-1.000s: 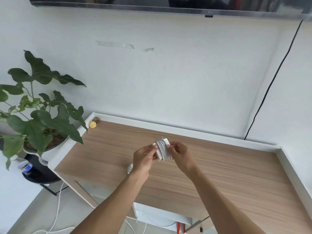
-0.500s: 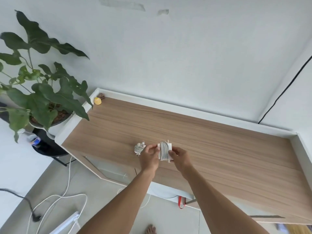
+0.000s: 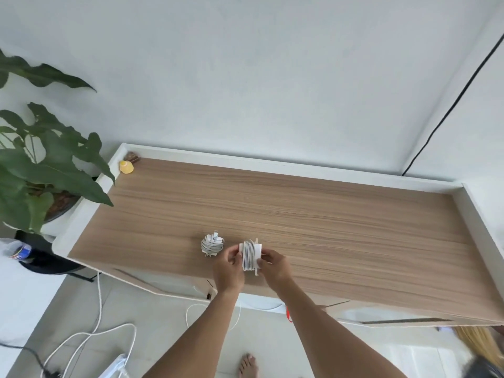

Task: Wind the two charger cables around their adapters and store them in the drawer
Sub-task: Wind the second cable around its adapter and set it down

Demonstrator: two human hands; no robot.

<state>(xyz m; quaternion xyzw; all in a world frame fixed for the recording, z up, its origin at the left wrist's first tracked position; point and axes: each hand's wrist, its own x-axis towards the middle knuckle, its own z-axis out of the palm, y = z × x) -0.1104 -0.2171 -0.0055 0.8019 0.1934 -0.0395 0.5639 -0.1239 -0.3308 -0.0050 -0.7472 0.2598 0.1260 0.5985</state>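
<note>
Fingers of left hand and right hand are clamped on opposite sides of a charger, likely so the coil is kept tight, low over the counter front. Just left, the other charger is parked, wound.

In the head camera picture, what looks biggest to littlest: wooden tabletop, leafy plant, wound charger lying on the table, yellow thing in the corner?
1. wooden tabletop
2. leafy plant
3. wound charger
4. yellow thing; it sits farther from the camera, so the last two are unsure.
</note>
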